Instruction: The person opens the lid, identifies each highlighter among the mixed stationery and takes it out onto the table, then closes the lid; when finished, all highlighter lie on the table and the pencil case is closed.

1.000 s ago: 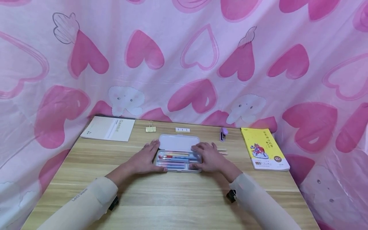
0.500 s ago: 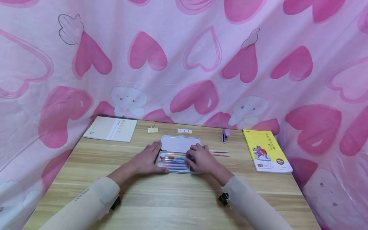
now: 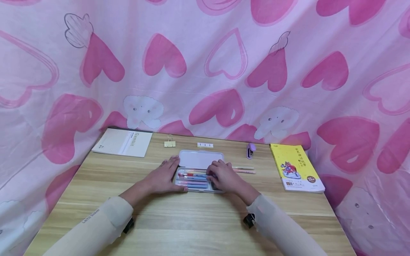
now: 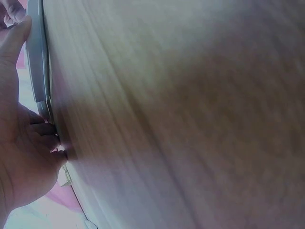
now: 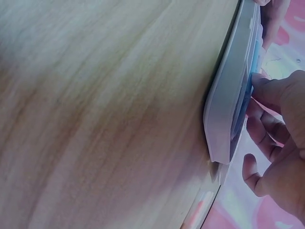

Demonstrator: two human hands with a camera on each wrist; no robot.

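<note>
A white pencil case (image 3: 201, 160) lies on the wooden table with its lid folded back. Several pens (image 3: 193, 185) lie in its tray. At its left end rests my left hand (image 3: 160, 179), with fingers fairly straight along the side and the thumb on the front rim. The left wrist view shows that thumb (image 4: 19, 36) at the edge of the case. Over the right part of the tray, my right hand (image 3: 225, 176) pinches the end of a blue pen (image 5: 256, 52) between thumb and fingertips. The pen is inside the case, its right end hidden by the hand.
Two thin pencils (image 3: 245, 172) lie right of the case. Behind stand a binder clip (image 3: 169, 144), a small white block (image 3: 205, 145) and a purple stapler (image 3: 251, 151). A notebook (image 3: 125, 143) is at back left, a yellow book (image 3: 296, 167) at right. A heart-patterned curtain (image 3: 205, 71) encloses the table.
My right hand has moved left from the right end of the case onto the pens and closed its fingertips, uncovering more of the two pencils. My left hand has stayed at the case.
</note>
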